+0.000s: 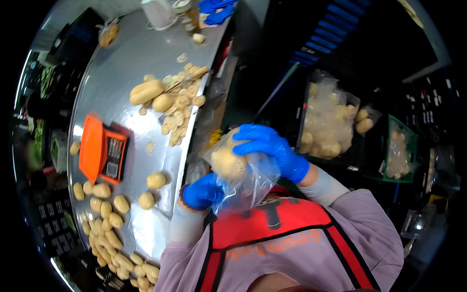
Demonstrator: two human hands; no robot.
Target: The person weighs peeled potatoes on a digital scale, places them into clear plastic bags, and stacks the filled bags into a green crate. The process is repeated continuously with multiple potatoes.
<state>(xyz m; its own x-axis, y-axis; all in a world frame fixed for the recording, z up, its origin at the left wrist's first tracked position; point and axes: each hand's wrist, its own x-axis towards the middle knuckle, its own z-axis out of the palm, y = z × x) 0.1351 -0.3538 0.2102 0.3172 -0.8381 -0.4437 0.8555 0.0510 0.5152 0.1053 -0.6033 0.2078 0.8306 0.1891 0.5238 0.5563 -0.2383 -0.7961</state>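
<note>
Both my hands wear blue gloves and hold a clear plastic bag (255,182) in front of my chest. Inside it are peeled lotus root pieces (228,162), one with its holes showing. My left hand (204,191) grips the bag's lower left side. Over the bag's top and right side curl the fingers of my right hand (271,149). To the left, on the steel table (127,65), lies a pile of cut lotus root slices and ends (180,106) with larger whole segments (146,92) beside it. An orange digital scale (104,149) stands farther left.
Many peeled root pieces (105,210) lie at the table's near left, beside flat plastic bags (147,226). A black crate of filled bags (326,120) and a green crate (412,153) stand right. A white jug (158,14), a jar (188,18) and blue gloves (217,12) sit at the far end.
</note>
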